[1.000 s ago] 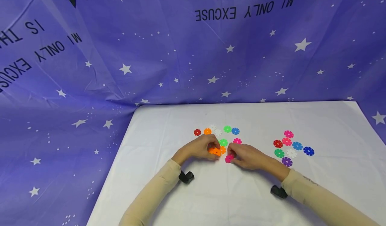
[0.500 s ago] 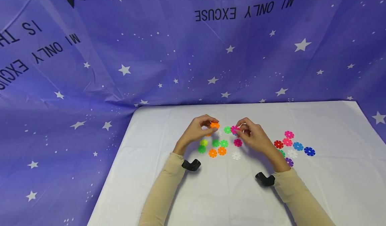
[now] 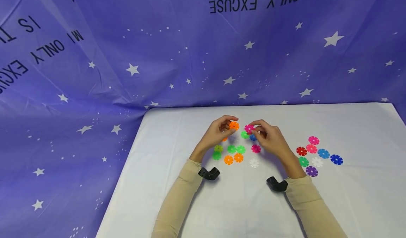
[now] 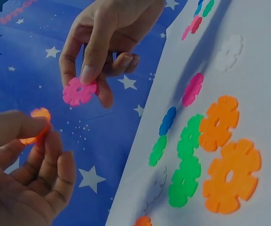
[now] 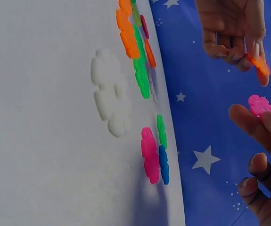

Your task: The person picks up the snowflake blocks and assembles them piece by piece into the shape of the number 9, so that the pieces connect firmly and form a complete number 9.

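Observation:
Above the white table [image 3: 234, 202], my left hand [image 3: 215, 134] pinches an orange snowflake disc [image 3: 234, 126] between thumb and fingers. My right hand [image 3: 270, 138] pinches a pink snowflake disc [image 3: 249, 128] the same way. The two held discs face each other with a small gap, which also shows in the left wrist view between the pink disc [image 4: 78, 92] and the orange disc [image 4: 42, 113]. Below the hands lie loose discs, among them an orange one [image 3: 228, 159], a green one [image 3: 241, 149], a deep pink one [image 3: 256, 148] and a white one [image 3: 254, 163].
At the right lies a second group of discs, including a purple one [image 3: 312, 171], a dark blue one [image 3: 336, 159] and a red one [image 3: 301, 151]. A purple curtain [image 3: 177, 54] with stars hangs behind the table. Black mounts [image 3: 209, 174] sit at both wrists.
Both hands have risen from the near discs toward the table's back, bringing the orange and pink discs up and closer together. The head view has shifted slightly.

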Demonstrator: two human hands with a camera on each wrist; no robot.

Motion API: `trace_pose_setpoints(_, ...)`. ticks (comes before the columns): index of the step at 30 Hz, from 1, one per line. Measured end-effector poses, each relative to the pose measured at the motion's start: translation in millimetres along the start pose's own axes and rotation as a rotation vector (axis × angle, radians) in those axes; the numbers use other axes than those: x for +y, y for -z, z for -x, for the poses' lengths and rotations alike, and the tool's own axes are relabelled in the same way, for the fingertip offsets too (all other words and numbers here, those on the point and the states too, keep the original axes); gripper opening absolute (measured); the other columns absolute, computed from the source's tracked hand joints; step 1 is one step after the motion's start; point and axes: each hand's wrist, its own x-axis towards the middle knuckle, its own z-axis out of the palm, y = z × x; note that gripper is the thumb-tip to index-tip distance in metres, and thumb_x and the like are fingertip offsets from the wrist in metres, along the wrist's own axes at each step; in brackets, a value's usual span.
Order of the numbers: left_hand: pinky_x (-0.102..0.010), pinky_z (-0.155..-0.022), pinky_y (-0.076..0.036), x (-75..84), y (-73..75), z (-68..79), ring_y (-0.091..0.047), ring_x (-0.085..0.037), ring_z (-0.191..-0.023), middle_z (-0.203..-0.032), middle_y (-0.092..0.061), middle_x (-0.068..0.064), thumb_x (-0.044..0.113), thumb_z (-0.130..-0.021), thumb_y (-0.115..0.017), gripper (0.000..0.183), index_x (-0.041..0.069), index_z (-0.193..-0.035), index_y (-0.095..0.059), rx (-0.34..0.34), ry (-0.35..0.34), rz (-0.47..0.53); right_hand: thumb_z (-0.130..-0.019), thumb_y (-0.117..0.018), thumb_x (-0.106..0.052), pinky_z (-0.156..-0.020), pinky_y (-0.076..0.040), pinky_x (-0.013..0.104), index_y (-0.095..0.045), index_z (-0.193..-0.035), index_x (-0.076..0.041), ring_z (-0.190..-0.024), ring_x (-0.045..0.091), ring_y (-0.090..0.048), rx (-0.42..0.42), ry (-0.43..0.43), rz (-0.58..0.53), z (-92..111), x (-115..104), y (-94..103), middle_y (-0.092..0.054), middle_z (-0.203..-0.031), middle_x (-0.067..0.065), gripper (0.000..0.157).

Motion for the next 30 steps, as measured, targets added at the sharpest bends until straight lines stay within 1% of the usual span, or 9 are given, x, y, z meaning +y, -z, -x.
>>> trace_pose_setpoints(3,-0.028,-0.076,-0.054,-4.8,-2.9,-2.5,-0.061,-0.016,-0.08,-0.1,-0.062,-0.023,0.0,-0.094,-0.061,0.032,-0.003,-0.126,-0.056,0.009,0.032,0.039,-0.087,-0.071,-0.001,-0.052,-0.035,0.019,-0.065,-0.109,-0.008,-0.055,0.009,-0.041,0.011,0.018,-0.007,0,0,-1.2,-0.071,-0.076,0.011,0.024)
trace_pose_setpoints(6,-0.044,-0.081,-0.057,-15.0,-7.5,-5.1,-0.064,-0.011,-0.074,-0.099,-0.065,-0.028,0.0,-0.094,-0.062,0.029,-0.004,-0.122,-0.055,0.026,0.08,0.088,-0.087,-0.07,-0.001,-0.052,-0.036,0.019,-0.066,-0.108,-0.009,-0.055,0.008,-0.043,0.009,0.029,-0.027,0,0,-3.0,-0.072,-0.077,0.008,0.022)
trace_pose_setpoints(9,-0.057,-0.083,-0.053,-25.4,-12.7,-7.3,-0.067,-0.013,-0.071,-0.098,-0.066,-0.029,0.003,-0.094,-0.064,0.029,-0.003,-0.121,-0.056,0.056,0.111,0.113,-0.087,-0.071,-0.001,-0.052,-0.037,0.019,-0.066,-0.106,-0.011,-0.055,0.007,-0.044,0.011,0.038,-0.033,0,-1,-4.4,-0.072,-0.078,0.006,0.022)
trace_pose_setpoints(14,-0.055,-0.082,-0.054,-29.7,-19.4,-8.2,-0.068,-0.038,-0.079,-0.097,-0.068,-0.026,0.014,-0.094,-0.065,0.025,0.003,-0.116,-0.064,0.093,0.114,0.103,-0.088,-0.071,-0.004,-0.052,-0.038,0.019,-0.067,-0.106,-0.012,-0.055,0.006,-0.044,0.013,0.055,-0.014,1,-1,-4.3,-0.07,-0.078,0.006,0.021)
trace_pose_setpoints(16,-0.054,-0.082,-0.054,-28.9,-20.7,-8.5,-0.067,-0.045,-0.083,-0.097,-0.069,-0.024,0.017,-0.095,-0.066,0.022,0.004,-0.112,-0.068,0.098,0.111,0.095,-0.088,-0.072,-0.005,-0.052,-0.038,0.02,-0.068,-0.107,-0.013,-0.055,0.006,-0.043,0.013,0.059,0.002,0,-2,-3.7,-0.07,-0.078,0.006,0.021)
trace_pose_setpoints(18,-0.054,-0.083,-0.054,-27.6,-20.9,-8.4,-0.066,-0.046,-0.086,-0.098,-0.071,-0.021,0.02,-0.094,-0.067,0.021,0.006,-0.11,-0.07,0.093,0.114,0.088,-0.088,-0.072,-0.005,-0.052,-0.038,0.02,-0.068,-0.106,-0.013,-0.056,0.007,-0.043,0.011,0.061,0.014,0,-3,-3.5,-0.069,-0.078,0.006,0.02)
trace_pose_setpoints(22,-0.057,-0.086,-0.051,-25.8,-20.3,-7.5,-0.065,-0.045,-0.09,-0.099,-0.071,-0.017,0.019,-0.092,-0.07,0.025,0.008,-0.115,-0.07,0.054,0.137,0.08,-0.088,-0.072,-0.005,-0.052,-0.037,0.019,-0.068,-0.104,-0.012,-0.056,0.008,-0.042,0.011,0.056,0.004,1,-3,-4.0,-0.068,-0.076,0.007,0.018)
trace_pose_setpoints(25,-0.057,-0.086,-0.051,-25.3,-19.3,-7.3,-0.064,-0.046,-0.091,-0.096,-0.07,-0.016,0.017,-0.092,-0.069,0.031,0.006,-0.121,-0.066,0.026,0.138,0.102,-0.087,-0.072,-0.004,-0.051,-0.036,0.018,-0.068,-0.103,-0.011,-0.055,0.007,-0.042,0.02,0.058,-0.025,1,-3,-5.7,-0.067,-0.074,0.006,0.018)
trace_pose_setpoints(30,-0.054,-0.087,-0.053,-26.5,-18.7,-7.8,-0.064,-0.052,-0.091,-0.09,-0.066,-0.021,0.012,-0.093,-0.067,0.038,-0.001,-0.127,-0.057,0.01,0.128,0.179,-0.087,-0.072,-0.003,-0.05,-0.035,0.017,-0.068,-0.102,-0.011,-0.053,0.006,-0.042,0.036,0.07,-0.05,1,-3,-8.1,-0.067,-0.073,0.0,0.018)
